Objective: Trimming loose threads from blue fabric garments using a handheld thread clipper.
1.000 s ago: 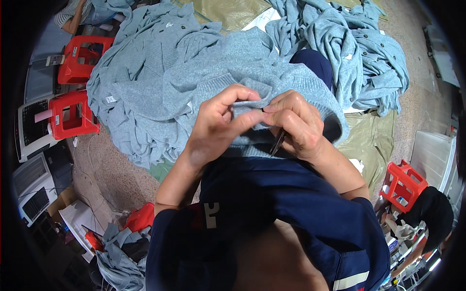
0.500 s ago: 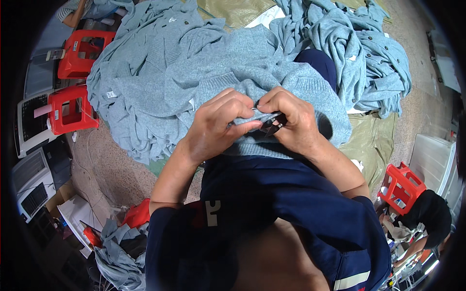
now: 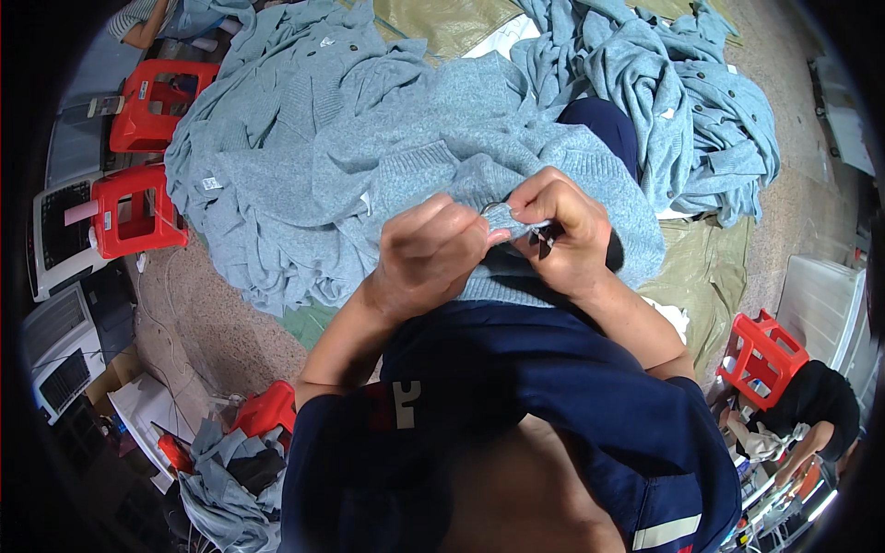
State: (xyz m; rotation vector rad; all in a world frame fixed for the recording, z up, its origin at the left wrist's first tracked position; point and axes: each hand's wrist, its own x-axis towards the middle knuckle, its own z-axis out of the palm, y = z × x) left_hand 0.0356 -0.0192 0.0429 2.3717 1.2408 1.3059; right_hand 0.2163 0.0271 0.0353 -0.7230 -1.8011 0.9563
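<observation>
A grey-blue knit sweater lies across my lap and spreads forward over the pile. My left hand is closed, pinching an edge of the knit between thumb and fingers. Right beside it, my right hand grips the same edge, thumb and forefinger pressed together on a small raised fold. A dark, pointed metal tool, perhaps thread snips, is tucked in the right palm; most of it is hidden by the fingers.
Heaps of similar knit garments lie ahead, more garments at the far right on an olive tarp. Red stools line the left; another red stool is at right, near a bent-over person. Other garments sit lower left.
My left hand has rolled over, its knuckles now turned more upward, and moved slightly right. The right hand has shifted a little right. The pinched knit edge is now more bunched.
</observation>
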